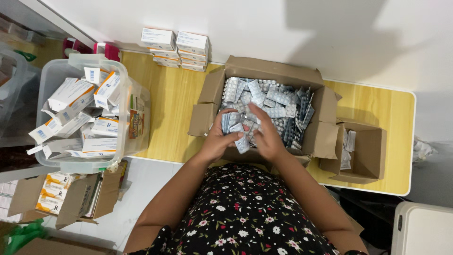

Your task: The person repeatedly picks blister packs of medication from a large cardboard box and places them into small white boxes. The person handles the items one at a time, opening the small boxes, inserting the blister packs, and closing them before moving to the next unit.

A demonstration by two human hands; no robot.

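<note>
Both hands are closed around a fanned bundle of silvery blister strips (238, 130), held just above the near edge of the open cardboard box (212, 89) at the middle of the wooden counter (174, 99). The left hand (218, 140) cups the bundle from the 9 o'clock side with fingers curled under it; the right hand (268, 137) presses in from 3 o'clock, fingers wrapped over the top, one strip slipping down at about 6 o'clock between the palms. The box behind is heaped with loose strips (276, 101) toward 12 and 2 o'clock. To square the bundle well, it seems best to keep the left hand as a steady cradle and let the right tap the edges flush, tucking in that hanging strip before it drops; how many strips are held is hard to tell from here. A smaller carton (373, 146) with a few strips stands at 3 o'clock, a clear tub (120, 75) of white packs at 9 o'clock, and stacked white packs (177, 45) at 11 o'clock.
</note>
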